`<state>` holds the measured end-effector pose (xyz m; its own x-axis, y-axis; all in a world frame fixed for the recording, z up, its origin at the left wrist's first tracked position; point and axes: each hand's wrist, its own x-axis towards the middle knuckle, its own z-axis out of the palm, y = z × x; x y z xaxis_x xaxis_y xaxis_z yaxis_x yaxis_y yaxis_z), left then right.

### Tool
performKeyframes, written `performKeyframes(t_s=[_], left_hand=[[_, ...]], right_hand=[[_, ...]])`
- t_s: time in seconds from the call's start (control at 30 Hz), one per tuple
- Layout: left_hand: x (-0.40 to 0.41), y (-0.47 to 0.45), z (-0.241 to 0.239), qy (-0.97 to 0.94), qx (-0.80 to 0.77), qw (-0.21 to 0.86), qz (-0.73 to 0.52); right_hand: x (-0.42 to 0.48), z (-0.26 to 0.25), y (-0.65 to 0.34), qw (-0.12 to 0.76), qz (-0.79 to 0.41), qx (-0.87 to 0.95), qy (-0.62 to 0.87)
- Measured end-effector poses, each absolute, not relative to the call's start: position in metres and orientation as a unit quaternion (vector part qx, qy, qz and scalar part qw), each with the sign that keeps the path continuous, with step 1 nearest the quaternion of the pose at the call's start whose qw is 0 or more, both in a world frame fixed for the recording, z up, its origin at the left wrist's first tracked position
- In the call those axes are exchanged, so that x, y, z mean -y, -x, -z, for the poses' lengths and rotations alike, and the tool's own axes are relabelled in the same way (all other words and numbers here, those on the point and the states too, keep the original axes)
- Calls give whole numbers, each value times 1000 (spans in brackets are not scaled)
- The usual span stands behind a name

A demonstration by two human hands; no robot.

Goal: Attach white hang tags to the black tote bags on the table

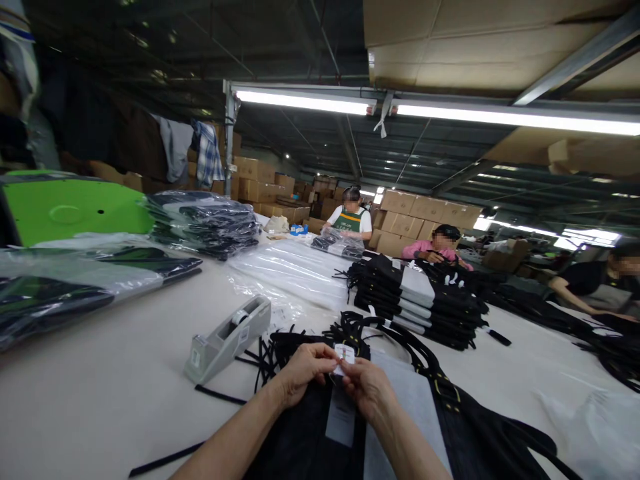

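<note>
White tag (344, 350): gripped by the fingers of the left hand (305, 372) and right hand (371, 388), over the black bag (295, 437). Tape dispenser (220, 348): on table (120, 380), left of bag. Stacked black goods (385, 300): beyond.

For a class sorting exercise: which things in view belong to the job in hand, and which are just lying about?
Likely in the job:
white tag, held by the left hand and right hand
black bag beneath

Seemingly just around:
green panel
hanging plaid shirt
cardboard boxes
</note>
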<state>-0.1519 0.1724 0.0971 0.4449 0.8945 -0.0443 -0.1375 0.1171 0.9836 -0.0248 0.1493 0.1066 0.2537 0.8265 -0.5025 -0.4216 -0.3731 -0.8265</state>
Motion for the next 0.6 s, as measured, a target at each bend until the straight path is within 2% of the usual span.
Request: performKeyframes(t_s=[0.33,0.6], left_hand=[[-171,156,-96,-470,-268,756,-369],[-175,150,-90,-402,-287,756,-430]], right_hand=[[-161,-103,30,568,-530,221,590],[-147,-107,34,522,-519,356,576]])
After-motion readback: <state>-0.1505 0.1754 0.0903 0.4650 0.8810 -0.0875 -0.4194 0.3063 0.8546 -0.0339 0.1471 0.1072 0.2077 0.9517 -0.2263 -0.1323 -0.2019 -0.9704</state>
